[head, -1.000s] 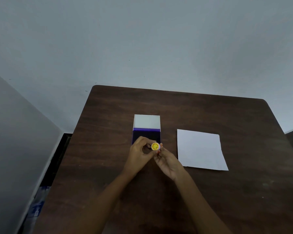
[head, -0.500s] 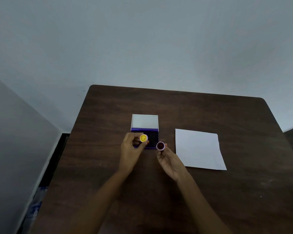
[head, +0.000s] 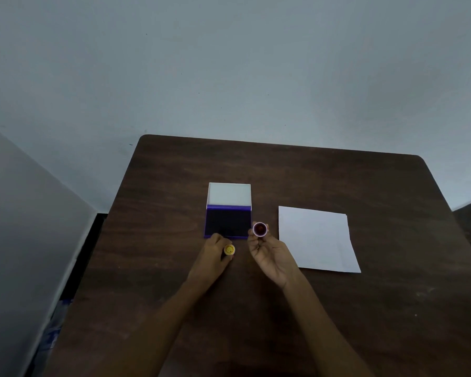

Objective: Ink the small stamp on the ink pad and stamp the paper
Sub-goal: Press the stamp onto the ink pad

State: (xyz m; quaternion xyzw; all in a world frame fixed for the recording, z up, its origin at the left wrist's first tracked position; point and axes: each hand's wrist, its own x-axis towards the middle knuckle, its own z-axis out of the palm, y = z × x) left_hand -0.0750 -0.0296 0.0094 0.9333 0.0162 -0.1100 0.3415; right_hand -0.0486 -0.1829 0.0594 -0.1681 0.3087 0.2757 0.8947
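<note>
Right at the centre of the frame, the right hand (head: 269,254) pinches the small round stamp with a white rim and a dark reddish face (head: 260,229) between its fingertips, and that face is turned up toward the camera, not down. So the stamp's axis points up and slightly away, and it looks as if it must be flipped over before any inking happens.

The open ink pad, a purple case with a dark pad and a raised white lid (head: 228,223), sits just left of the stamp in the picture, its right edge nearly beside the fingertips. That makes the right hand the nearer one for the stamping move: a short shift leftward and a turn of the wrist should do it.

The left hand (head: 214,257) is closed around a small yellow cap with a smiley face (head: 229,249), low at the pad's near edge on the dark brown wooden table (head: 392,308).

The white sheet of paper (head: 317,238) lies to the right of the right hand, apart from it and apparently unmarked. Inking comes first, I'd say, then a swing rightward.
</note>
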